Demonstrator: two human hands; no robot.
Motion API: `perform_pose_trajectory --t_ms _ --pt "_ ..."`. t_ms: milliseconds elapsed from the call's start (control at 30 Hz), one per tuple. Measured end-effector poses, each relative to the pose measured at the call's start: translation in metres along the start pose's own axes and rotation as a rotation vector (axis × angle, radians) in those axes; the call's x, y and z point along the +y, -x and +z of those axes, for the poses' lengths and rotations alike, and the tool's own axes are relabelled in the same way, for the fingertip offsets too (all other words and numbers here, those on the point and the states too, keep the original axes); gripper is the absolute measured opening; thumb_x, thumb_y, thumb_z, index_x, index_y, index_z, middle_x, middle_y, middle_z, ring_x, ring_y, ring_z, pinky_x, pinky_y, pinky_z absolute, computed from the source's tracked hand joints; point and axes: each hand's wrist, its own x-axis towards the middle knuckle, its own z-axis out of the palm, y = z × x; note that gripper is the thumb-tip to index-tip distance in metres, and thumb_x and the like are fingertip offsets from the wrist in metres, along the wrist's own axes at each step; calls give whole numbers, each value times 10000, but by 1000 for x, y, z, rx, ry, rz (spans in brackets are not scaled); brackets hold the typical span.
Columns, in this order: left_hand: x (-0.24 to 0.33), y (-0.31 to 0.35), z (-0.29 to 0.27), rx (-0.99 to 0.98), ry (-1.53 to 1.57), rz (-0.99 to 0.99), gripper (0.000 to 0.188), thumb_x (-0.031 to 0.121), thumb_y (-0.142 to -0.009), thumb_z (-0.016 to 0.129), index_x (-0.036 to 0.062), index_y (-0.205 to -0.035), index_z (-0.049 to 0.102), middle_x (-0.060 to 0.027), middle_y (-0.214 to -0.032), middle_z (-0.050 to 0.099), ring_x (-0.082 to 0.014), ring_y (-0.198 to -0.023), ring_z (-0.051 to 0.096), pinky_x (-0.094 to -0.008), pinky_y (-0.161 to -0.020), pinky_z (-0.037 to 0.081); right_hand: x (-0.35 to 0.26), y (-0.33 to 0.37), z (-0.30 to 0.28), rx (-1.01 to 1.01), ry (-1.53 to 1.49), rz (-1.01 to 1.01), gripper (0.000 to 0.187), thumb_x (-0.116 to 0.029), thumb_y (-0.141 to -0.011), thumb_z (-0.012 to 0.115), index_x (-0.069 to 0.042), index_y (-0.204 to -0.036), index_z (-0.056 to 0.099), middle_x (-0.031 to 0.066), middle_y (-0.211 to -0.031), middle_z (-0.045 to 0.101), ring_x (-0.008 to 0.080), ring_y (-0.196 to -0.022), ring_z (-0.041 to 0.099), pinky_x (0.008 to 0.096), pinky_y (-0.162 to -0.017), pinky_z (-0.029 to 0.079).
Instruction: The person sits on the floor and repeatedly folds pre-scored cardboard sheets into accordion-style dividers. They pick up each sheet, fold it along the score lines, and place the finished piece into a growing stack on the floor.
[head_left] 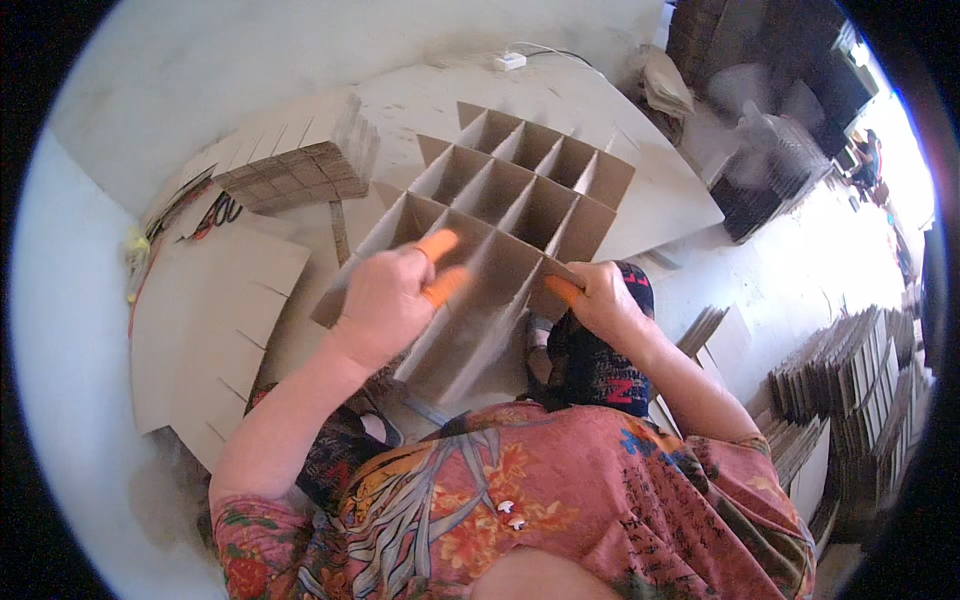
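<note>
A cardboard divider grid (pixel 540 170) of interlocking strips stands in front of me, its open cells facing up. Its near strips slope down toward my lap. Over the near left cells is my left hand (pixel 385 300). Orange covers sheathe its thumb and a finger, which point right with a gap between them and nothing visibly held; motion blurs them a little. At the grid's near right corner, my right hand (pixel 602 302) pinches the end of a cardboard strip, also with an orange finger cover. Part of its grip is hidden behind the strip.
A stack of slotted cardboard strips (pixel 300 160) lies at the back left, and flat slotted sheets (pixel 205 320) lie left of me. More bundled cardboard (pixel 840 370) stands at the right. A white power strip (pixel 509 62) sits at the back. Dark stacked pieces (pixel 765 170) stand far right.
</note>
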Motion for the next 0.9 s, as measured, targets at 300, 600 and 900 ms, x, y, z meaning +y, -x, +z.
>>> perform_pose_trajectory --t_ms 300,600,900 --pt "-172 -32 -46 418 -285 -205 423 204 -849 682 -19 -1194 581 -174 -1191 605 -305 -1019 604 -378 -853 488 14 -21 8 167 16 -122 197 -141 -859 661 23 -767 601 257 -659 553 418 -556 441 397 -523 441" --pt "-210 -89 -25 230 -746 -218 681 238 -859 661 42 -1424 335 -162 -1439 404 -370 -1318 359 -399 -1082 335 54 -39 26 152 39 -19 187 -174 -884 647 13 -880 661 234 -676 597 232 -527 517 382 -565 450" --pt "-261 -108 -55 133 -305 -261 303 235 -825 692 77 -1083 689 -187 -911 687 -280 -868 656 -355 -813 498 41 -32 18 170 56 87 270 -206 -878 667 -2 -1054 653 184 -789 651 205 -710 630 352 -632 491"
